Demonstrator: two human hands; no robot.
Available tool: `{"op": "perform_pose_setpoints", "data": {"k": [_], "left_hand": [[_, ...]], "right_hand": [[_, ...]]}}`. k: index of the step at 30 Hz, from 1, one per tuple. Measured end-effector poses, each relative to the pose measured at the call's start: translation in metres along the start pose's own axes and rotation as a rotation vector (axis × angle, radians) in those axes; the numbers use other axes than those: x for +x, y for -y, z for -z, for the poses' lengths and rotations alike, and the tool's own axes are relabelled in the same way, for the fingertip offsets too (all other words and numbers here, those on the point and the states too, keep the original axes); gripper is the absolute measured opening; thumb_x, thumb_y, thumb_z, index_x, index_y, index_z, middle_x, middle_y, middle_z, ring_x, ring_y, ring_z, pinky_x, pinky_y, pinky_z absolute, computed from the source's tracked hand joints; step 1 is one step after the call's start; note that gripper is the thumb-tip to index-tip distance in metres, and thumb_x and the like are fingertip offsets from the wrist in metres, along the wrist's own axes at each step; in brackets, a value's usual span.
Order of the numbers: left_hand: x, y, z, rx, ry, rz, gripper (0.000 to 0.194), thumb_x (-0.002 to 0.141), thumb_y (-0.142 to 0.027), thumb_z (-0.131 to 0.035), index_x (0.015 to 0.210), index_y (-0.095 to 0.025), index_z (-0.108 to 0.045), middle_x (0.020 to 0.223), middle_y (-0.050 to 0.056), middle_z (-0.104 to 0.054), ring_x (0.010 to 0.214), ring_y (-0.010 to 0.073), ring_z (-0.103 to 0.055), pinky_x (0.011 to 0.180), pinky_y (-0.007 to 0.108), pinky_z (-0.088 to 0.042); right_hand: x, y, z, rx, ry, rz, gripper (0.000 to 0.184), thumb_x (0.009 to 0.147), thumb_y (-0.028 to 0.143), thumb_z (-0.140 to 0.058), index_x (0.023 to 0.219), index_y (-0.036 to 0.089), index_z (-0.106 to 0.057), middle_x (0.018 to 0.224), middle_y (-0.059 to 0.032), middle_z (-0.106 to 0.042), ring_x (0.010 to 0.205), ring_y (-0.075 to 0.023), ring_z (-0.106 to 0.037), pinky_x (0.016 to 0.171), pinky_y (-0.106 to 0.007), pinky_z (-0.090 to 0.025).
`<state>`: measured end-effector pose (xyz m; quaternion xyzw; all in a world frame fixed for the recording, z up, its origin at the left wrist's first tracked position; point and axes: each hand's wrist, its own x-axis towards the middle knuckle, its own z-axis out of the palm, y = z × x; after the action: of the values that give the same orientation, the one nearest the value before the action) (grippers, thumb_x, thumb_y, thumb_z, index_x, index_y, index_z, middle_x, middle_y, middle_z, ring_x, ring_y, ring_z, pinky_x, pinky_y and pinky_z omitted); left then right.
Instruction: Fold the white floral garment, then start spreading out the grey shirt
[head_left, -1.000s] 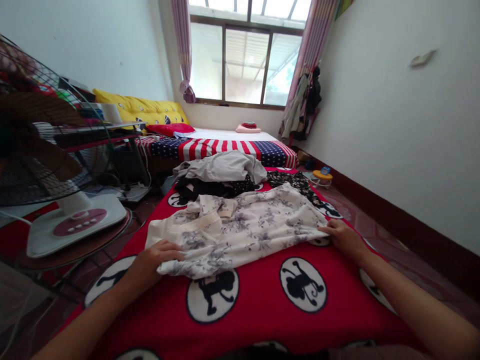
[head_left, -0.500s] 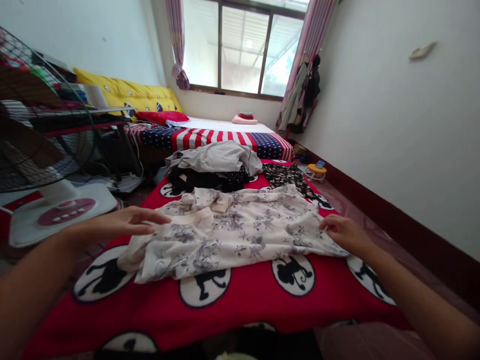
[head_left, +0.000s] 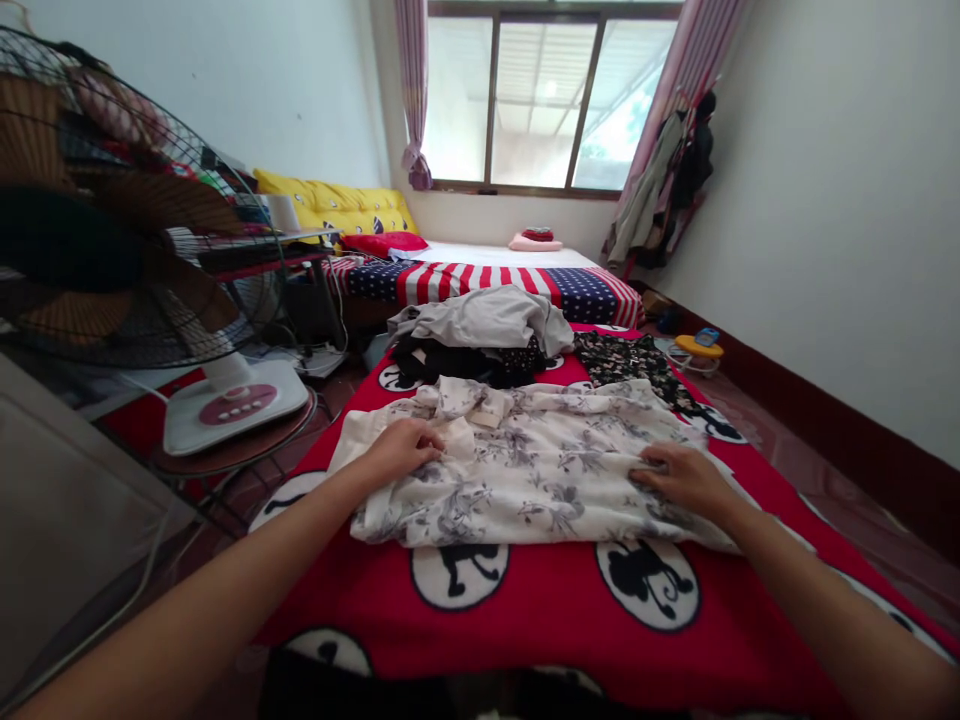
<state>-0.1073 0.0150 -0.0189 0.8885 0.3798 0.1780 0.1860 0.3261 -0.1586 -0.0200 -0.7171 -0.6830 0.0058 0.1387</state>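
A white shirt (head_left: 540, 480) with grey flower print lies spread flat on a red blanket (head_left: 540, 620) with black figures in white circles. My left hand (head_left: 405, 447) is on its left part near the collar, fingers bent in and closed on the cloth. At the right part of the shirt, my right hand (head_left: 681, 478) has thumb and fingers pinched on the fabric. The fingertips of both hands are partly hidden. Just behind the shirt is a heap of clothes with a light grey garment (head_left: 487, 318) over black ones (head_left: 457, 362).
A black floral garment (head_left: 637, 365) lies at the back right of the blanket. On the left, a fan (head_left: 232, 400) stands on a round stool. Beyond is a bed with a striped, starred cover (head_left: 480, 285). A small yellow stool (head_left: 699, 347) stands by the right wall.
My left hand has moved inward from the shirt's left edge and closed on the cloth. My right hand has also come inward over the right part. The view has turned left.
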Motion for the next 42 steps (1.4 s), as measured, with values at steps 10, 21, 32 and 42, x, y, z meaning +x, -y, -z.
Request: {"op": "perform_pose_setpoints", "data": {"k": [10,21,32,42], "left_hand": [[0.043,-0.026,-0.003,-0.042,-0.266,-0.115,0.016,0.075,-0.016,-0.065,0.088,-0.018,-0.075,0.078,0.003,-0.065,0.071,0.0152,-0.058,0.071,0.026,-0.043],[-0.057,0.005,0.045,-0.215,-0.409,0.129,0.046,0.091,-0.049,-0.044,0.07,-0.015,-0.068,0.068,0.003,-0.068,0.067,0.0161,-0.061,0.067,0.025,-0.044],[-0.115,0.005,0.036,-0.193,-0.057,-0.116,0.054,0.067,0.001,-0.042,0.11,-0.02,-0.067,0.118,0.006,-0.066,0.114,0.0202,-0.058,0.102,0.036,-0.043],[-0.12,-0.016,0.025,0.007,0.002,-0.136,0.033,0.072,-0.036,-0.074,0.099,-0.02,-0.067,0.1,0.007,-0.067,0.099,0.0254,-0.058,0.094,0.039,-0.042]], "right_hand": [[-0.015,-0.032,-0.002,-0.306,-0.215,-0.137,0.026,0.08,0.042,-0.055,0.087,0.022,-0.069,0.086,-0.0123,-0.07,0.082,-0.0322,-0.066,0.062,-0.039,-0.049],[0.013,0.153,-0.034,0.487,-0.232,0.329,0.014,0.085,0.021,-0.052,0.091,0.024,-0.064,0.111,-0.0076,-0.062,0.094,-0.021,-0.063,0.077,-0.035,-0.054],[0.104,0.287,-0.086,0.533,0.048,0.6,0.08,0.063,-0.001,-0.05,0.137,0.028,-0.047,0.14,-0.0052,-0.051,0.109,-0.0211,-0.059,0.089,-0.033,-0.047],[0.099,0.279,-0.077,0.876,-0.12,0.188,0.015,0.073,0.026,-0.064,0.085,0.021,-0.072,0.058,0.002,-0.06,0.054,-0.0139,-0.054,0.054,-0.025,-0.042]]}}
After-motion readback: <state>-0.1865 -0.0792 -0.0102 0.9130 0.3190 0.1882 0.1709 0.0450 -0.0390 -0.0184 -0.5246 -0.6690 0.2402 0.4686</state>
